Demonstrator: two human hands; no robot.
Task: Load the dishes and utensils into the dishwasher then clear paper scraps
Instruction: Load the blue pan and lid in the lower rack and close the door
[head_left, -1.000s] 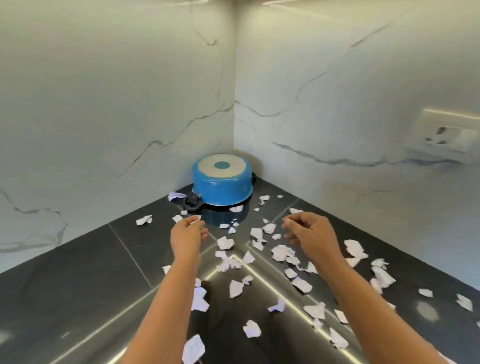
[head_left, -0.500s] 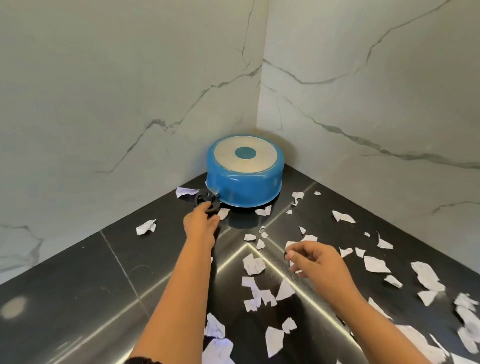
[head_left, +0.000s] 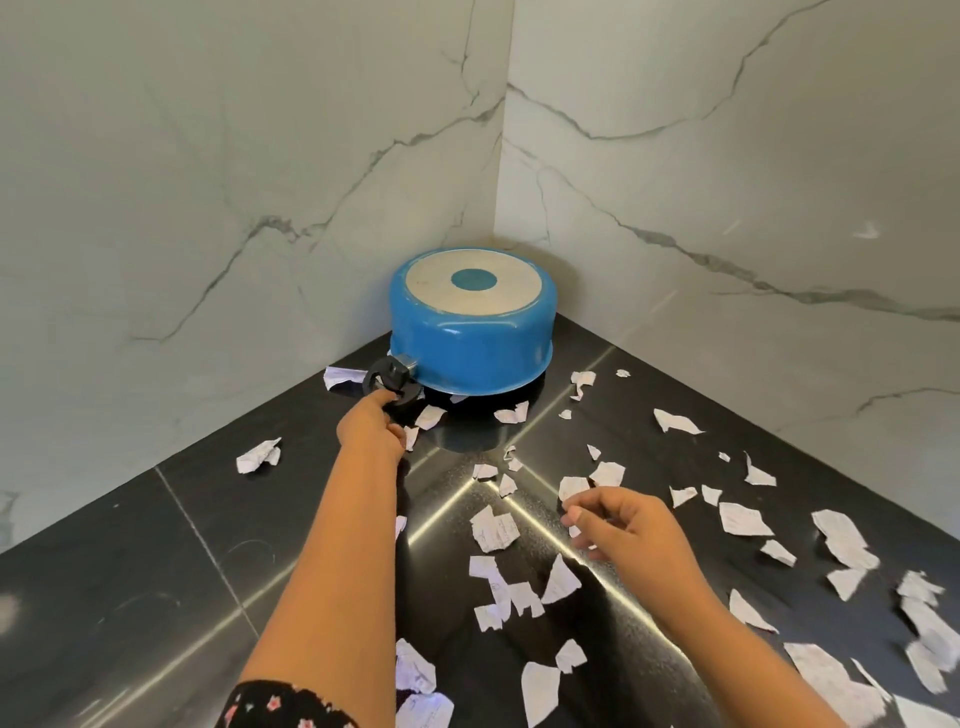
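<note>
A blue pot (head_left: 470, 340) stands upside down in the far corner of the black countertop (head_left: 130, 561), its grey base up. Its black loop handle (head_left: 387, 387) points toward me on the left. My left hand (head_left: 371, 428) is at that handle with fingers curled onto it. My right hand (head_left: 631, 530) hovers lower, over the middle of the counter, fingers loosely bent and holding nothing that I can see. White paper scraps (head_left: 493, 527) lie scattered across the counter, several of them between and right of my hands.
Marble walls (head_left: 260, 182) meet in the corner right behind the pot. More scraps (head_left: 930, 623) pile along the right edge, and one scrap (head_left: 258, 455) lies alone on the left. A crumpled scrap (head_left: 340, 375) sits behind the handle.
My left hand has reached forward from above the scraps to the pot's handle and closed on it. My right hand has dropped back toward me. The view has moved closer to the corner.
</note>
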